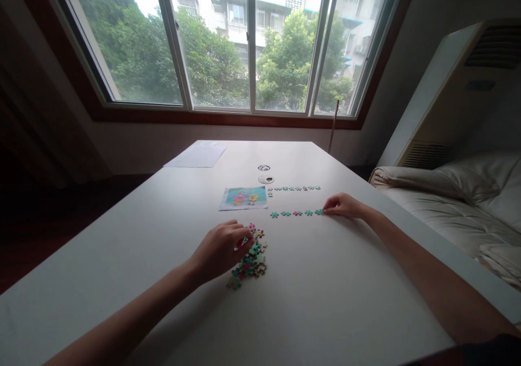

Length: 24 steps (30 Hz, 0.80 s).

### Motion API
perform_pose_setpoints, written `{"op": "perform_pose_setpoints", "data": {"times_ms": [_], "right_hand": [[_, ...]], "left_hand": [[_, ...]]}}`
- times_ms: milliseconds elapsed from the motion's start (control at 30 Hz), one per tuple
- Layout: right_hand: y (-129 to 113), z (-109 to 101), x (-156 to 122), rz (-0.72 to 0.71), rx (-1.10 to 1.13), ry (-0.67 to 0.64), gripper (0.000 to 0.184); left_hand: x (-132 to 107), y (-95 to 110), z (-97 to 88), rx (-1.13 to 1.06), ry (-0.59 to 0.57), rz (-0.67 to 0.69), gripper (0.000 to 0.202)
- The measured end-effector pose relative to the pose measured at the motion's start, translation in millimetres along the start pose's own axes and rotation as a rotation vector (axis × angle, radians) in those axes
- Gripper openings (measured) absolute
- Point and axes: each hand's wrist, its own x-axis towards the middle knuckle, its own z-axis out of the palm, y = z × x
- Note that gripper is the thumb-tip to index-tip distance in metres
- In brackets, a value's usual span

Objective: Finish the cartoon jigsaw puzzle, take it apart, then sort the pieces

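Note:
My left hand reaches over a heap of loose jigsaw puzzle pieces, its thumb and fingers curled together at the heap's upper left. What lies between those fingertips is hidden. Farther right, my right hand pinches a teal puzzle piece at the right end of a short, spaced row of pieces. Beyond it runs a second, longer row of pieces, with one piece below its left end. A colourful cartoon picture sheet lies left of both rows.
The white table stretches toward a window. Two round items lie past the picture sheet, and white paper is at the far left corner. A pale sofa stands along the right side, near a tall air conditioner.

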Motion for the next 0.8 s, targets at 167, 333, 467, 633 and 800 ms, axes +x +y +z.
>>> {"op": "perform_pose_setpoints", "data": {"times_ms": [167, 333, 467, 633, 800], "right_hand": [[1.0, -1.9, -0.9, -0.021, -0.024, -0.035, 0.039], [-8.8, 0.7, -0.5, -0.031, -0.086, 0.07, 0.035], [-41.5, 23.9, 0.1, -0.193, -0.121, 0.288, 0.025], [-96.9, 71.7, -11.4, -0.462, -0.074, 0.198, 0.016], [-129.0, 99.0, -28.6, -0.55, -0.084, 0.132, 0.011]], "left_hand": [[-0.1, 1.3, -2.1, 0.005, -0.025, -0.024, 0.019], [-0.7, 2.5, -4.1, -0.025, -0.019, 0.01, 0.018], [-1.6, 5.7, -6.5, -0.074, -0.107, 0.074, 0.015], [-2.5, 9.8, -6.4, -0.095, -0.187, 0.116, 0.015], [-3.5, 10.4, -4.3, -0.082, -0.26, 0.087, 0.02]]}}
